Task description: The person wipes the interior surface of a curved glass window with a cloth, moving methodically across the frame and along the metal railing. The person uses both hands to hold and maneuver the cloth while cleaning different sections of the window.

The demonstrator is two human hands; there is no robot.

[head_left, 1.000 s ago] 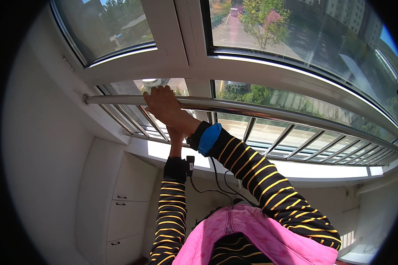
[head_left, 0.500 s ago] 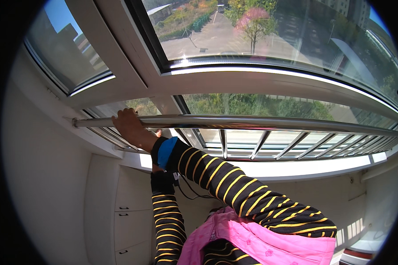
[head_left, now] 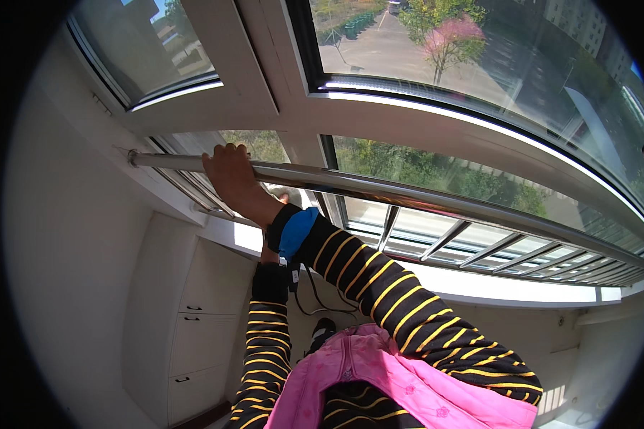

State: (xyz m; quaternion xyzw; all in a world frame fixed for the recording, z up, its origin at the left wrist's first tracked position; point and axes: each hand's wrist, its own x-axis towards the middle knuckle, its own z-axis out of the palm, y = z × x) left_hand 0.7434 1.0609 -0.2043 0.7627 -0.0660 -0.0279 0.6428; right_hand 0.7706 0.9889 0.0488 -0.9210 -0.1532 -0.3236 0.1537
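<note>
My right hand [head_left: 232, 182] is closed over the round metal handrail [head_left: 386, 187] near its left end, with the fingers curled across the top. A blue band [head_left: 298, 232] shows at the right cuff of the black sleeve with yellow stripes. Lower down, my left hand [head_left: 289, 196] reaches up behind the right forearm toward the window side of the railing. Only its wrist and a bit of its fingers show. Something pale grey [head_left: 274, 189] lies by those fingers, too hidden to name. The rest of the left hand is covered by the right arm.
Metal bars [head_left: 444, 240] stand below the handrail, in front of the windows [head_left: 408, 43]. A white sill [head_left: 494, 289] runs beneath them. White drawers [head_left: 200, 336] stand at the lower left. A black cable [head_left: 315, 293] hangs by the left wrist. I wear a pink apron [head_left: 350, 357].
The view has shifted and tilted, so the rail slopes down more to the right. My right hand still grips the rail near its left end. The left hand stays low behind the right forearm.
</note>
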